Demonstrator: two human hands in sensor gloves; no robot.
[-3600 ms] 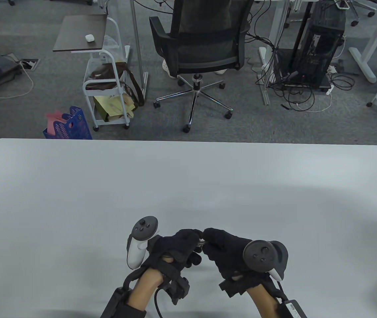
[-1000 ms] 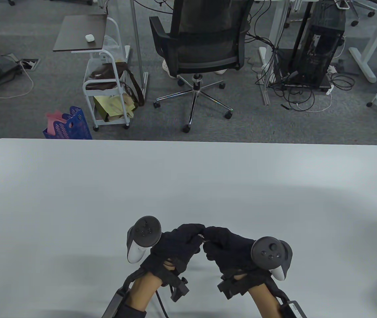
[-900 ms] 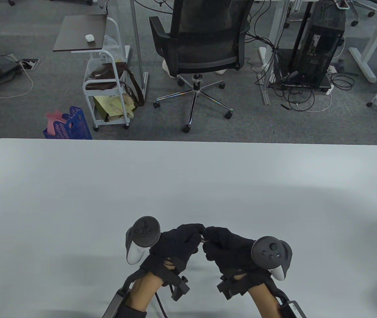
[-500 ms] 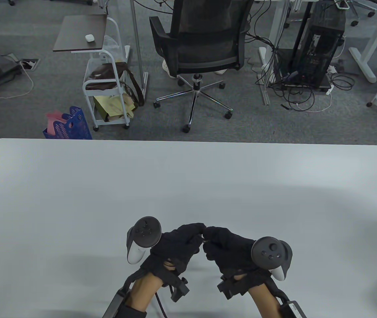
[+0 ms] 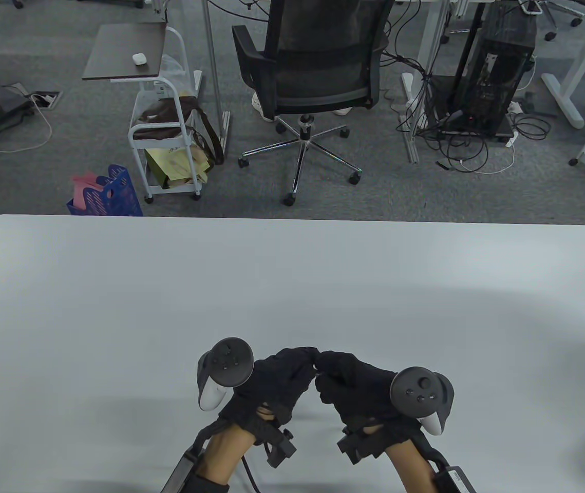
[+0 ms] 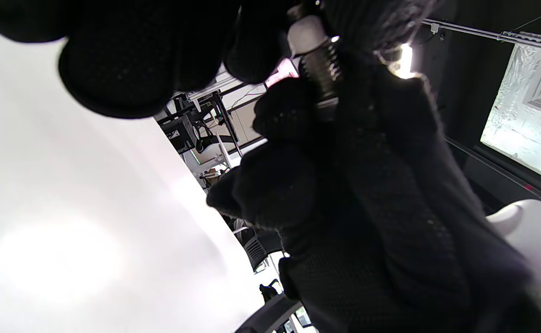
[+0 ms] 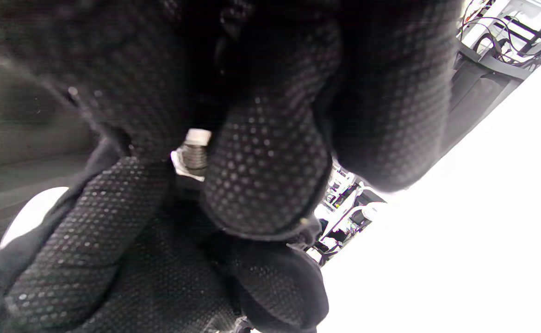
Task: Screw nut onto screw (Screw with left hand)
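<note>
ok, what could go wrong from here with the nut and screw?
1. Both hands, left hand and right hand, work above the table; the screw is pinched only at the fingertips, so a slip could drop it.
2. Thick gloves hide most of the joint, and only a short run of thread shows in the left wrist view. Cross-threading of the nut might go unnoticed.

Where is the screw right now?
The screw is pinched between the fingertips of the left hand and right hand, near the table's front edge.
</note>
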